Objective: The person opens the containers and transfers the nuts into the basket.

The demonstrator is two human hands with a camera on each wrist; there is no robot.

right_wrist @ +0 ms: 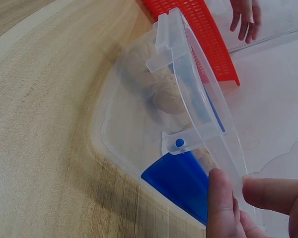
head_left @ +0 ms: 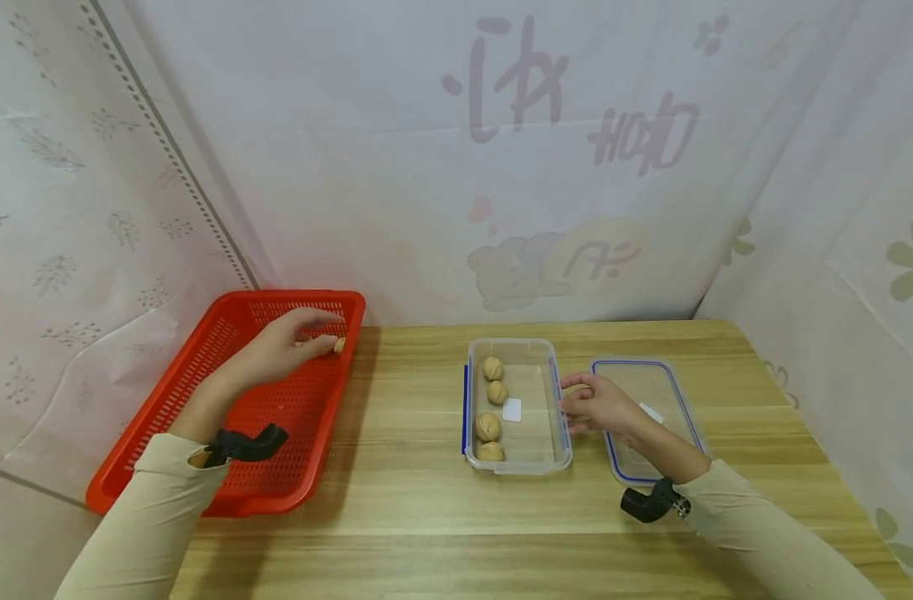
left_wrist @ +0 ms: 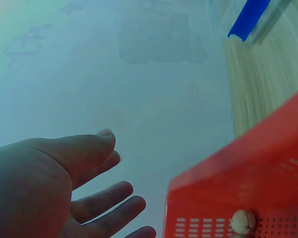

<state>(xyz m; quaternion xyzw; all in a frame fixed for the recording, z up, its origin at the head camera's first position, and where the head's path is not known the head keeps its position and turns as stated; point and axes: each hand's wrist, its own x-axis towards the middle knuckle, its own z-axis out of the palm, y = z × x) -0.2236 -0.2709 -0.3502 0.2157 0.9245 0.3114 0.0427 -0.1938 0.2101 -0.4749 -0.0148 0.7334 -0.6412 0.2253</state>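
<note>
Over the far end of a red plastic basket (head_left: 310,479), my left hand (head_left: 287,343) hovers with fingers extended and nothing between them. A walnut (left_wrist: 243,221) lies in the basket's far right corner, apart from the fingers in the left wrist view. A clear plastic food container (head_left: 518,467) stands uncovered on the table, with several walnuts (head_left: 488,427) in a row along its left side. My right hand (head_left: 602,407) pinches the container's right rim between thumb and fingers; a blue clip flap (right_wrist: 178,181) hangs beside them in the right wrist view.
The container's clear lid (head_left: 670,385) with a blue seal lies on the wooden table (head_left: 404,500) to the right, partly under my right forearm. A white label (head_left: 512,409) shows in the container. Patterned cloth (head_left: 366,167) hangs behind and at both sides.
</note>
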